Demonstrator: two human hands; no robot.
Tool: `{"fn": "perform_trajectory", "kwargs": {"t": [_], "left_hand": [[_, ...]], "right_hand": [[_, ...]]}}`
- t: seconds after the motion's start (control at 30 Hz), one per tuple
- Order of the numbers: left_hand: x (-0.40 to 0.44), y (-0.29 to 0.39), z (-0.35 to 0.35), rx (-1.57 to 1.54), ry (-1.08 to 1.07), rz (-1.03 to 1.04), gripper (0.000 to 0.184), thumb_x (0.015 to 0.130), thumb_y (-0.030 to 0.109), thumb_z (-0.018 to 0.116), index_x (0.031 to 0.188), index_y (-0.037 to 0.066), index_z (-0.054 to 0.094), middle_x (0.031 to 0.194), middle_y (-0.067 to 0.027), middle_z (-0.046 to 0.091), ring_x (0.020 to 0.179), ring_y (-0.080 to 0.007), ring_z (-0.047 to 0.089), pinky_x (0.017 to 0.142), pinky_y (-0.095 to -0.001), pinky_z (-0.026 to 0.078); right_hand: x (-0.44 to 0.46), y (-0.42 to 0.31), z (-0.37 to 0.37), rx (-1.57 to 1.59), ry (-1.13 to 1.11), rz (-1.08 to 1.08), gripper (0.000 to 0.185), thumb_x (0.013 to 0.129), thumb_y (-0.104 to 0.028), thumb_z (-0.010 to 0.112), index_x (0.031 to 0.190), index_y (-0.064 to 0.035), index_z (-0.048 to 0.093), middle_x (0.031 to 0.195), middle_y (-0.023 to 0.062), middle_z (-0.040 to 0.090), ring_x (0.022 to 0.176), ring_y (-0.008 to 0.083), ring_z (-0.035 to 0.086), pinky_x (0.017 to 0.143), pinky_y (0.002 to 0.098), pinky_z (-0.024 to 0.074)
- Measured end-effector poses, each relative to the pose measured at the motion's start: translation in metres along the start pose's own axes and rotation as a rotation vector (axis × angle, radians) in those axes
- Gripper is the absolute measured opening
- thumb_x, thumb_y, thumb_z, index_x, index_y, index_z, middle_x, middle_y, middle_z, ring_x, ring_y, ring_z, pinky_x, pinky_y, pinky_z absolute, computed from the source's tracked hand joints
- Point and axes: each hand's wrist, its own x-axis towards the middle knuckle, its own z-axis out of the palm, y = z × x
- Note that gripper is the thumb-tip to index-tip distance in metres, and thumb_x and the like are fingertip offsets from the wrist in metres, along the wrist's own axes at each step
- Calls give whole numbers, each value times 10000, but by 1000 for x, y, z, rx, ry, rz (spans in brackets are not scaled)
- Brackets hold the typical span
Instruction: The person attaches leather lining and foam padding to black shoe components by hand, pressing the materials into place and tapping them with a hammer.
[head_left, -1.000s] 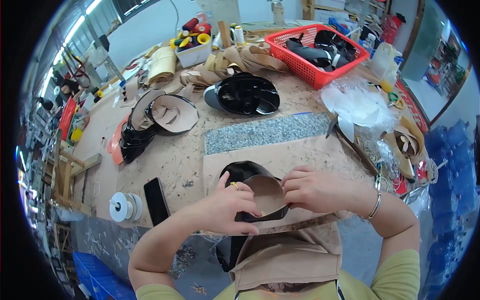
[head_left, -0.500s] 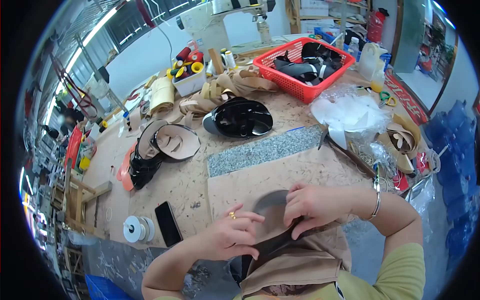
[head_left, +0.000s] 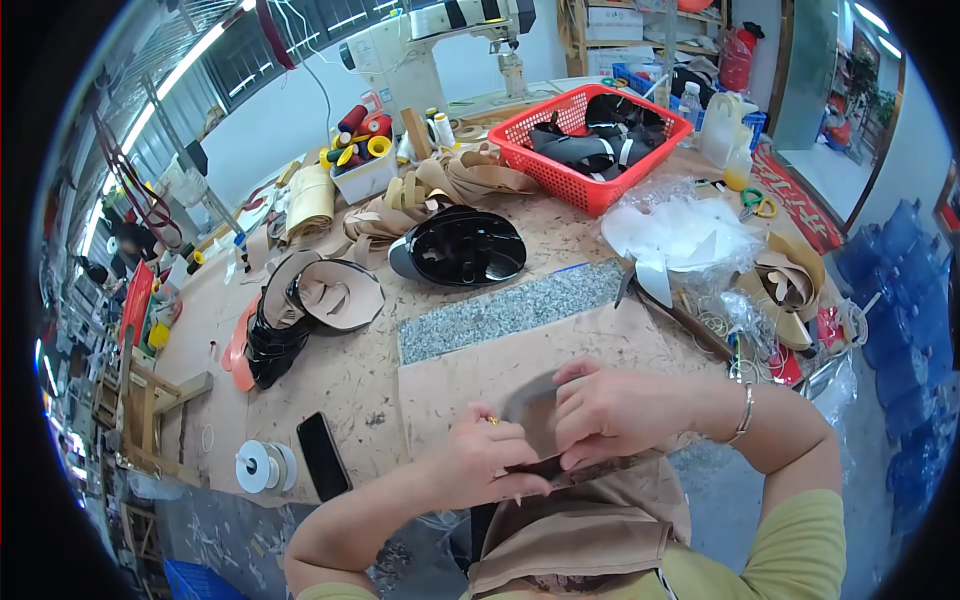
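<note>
A curved dark leather shoe upper piece (head_left: 537, 412), beige on its inner side, is held between my hands at the front edge of the table. My left hand (head_left: 490, 458), with a gold ring, is closed on its near left edge. Fingers of my right hand (head_left: 610, 412) are curled and pinch the same piece from the right; the fingertips partly hide the edge. Just beyond lies a speckled grey stone slab (head_left: 510, 312). Glossy black shoe pieces (head_left: 465, 247) sit behind it, and more black pieces with beige lining (head_left: 338, 292) lie to the left.
A red basket (head_left: 600, 190) of black pieces stands at the back right. A phone (head_left: 323, 457) and a white spool (head_left: 262, 467) lie front left. White sheets in plastic (head_left: 680, 232), scissors (head_left: 757, 203) and a dark strip-like tool (head_left: 690, 322) are on the right.
My left hand has moved in and closed its spread fingers on the near edge of the piece. My right hand has stayed on it. The camera view has shifted slightly.
</note>
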Motion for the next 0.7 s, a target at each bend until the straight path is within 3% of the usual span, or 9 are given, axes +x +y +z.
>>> {"fn": "perform_trajectory", "kwargs": {"t": [0.13,0.2,0.33,0.4,0.43,0.53,0.57,0.63,0.7], "left_hand": [[5,-27,-6,26,-96,14,164,799,296,709,821,147,645,783,32,574,755,-137,564,822,-370,328],[19,-34,-14,652,86,36,119,790,239,685,837,136,647,828,18,587,730,-158,552,823,-391,330],[20,-43,56,1067,325,-60,139,810,250,622,833,115,646,864,-18,586,771,-175,544,846,-415,329],[5,-47,104,909,172,-227,321,755,345,646,939,83,674,1004,-30,596,922,-180,546,870,-470,315],[2,-45,122,963,271,-277,441,774,429,610,1019,66,658,1076,-56,580,958,-195,532,914,-483,296],[2,-25,122,769,336,-436,524,773,478,606,1088,61,636,1133,-53,562,990,-189,520,928,-487,279],[2,-28,124,732,344,-442,629,820,557,526,1165,38,612,1199,-49,547,990,-208,519,970,-477,270],[9,-27,127,732,333,-481,602,793,552,556,1128,57,624,1147,-42,551,1013,-194,512,951,-483,270],[17,-33,120,757,260,-448,456,791,476,580,1036,100,666,1049,-26,564,1030,-192,514,963,-487,263]], "right_hand": [[3,2,-24,-266,-52,-35,67,780,-180,669,812,-138,628,859,-11,597,858,175,550,1008,417,287],[16,-3,-37,-899,5,6,39,754,-148,626,792,-140,622,877,-14,597,878,169,550,1047,425,283],[13,23,-1,-1404,-77,-157,132,727,-185,595,840,-156,658,920,-42,587,1069,149,520,1082,429,302],[-4,48,28,-1422,-127,-209,171,731,-212,586,865,-155,675,927,-34,589,1121,149,495,1087,429,311],[-14,58,41,-1399,-118,-250,173,724,-216,587,858,-148,674,935,-24,589,1128,153,489,1082,426,320],[-21,59,48,-1298,-200,-255,188,710,-222,584,854,-133,667,946,-6,584,1142,179,471,1082,422,325],[-20,59,47,-1305,-174,-274,183,712,-221,585,851,-132,663,941,-1,579,1134,189,470,1075,434,330],[-20,61,48,-1307,-162,-311,177,714,-221,585,848,-132,659,935,5,574,1125,198,469,1068,447,334],[-24,65,57,-1272,-109,-53,212,726,-202,580,910,-134,660,928,5,573,1112,196,471,1047,483,314]]}}
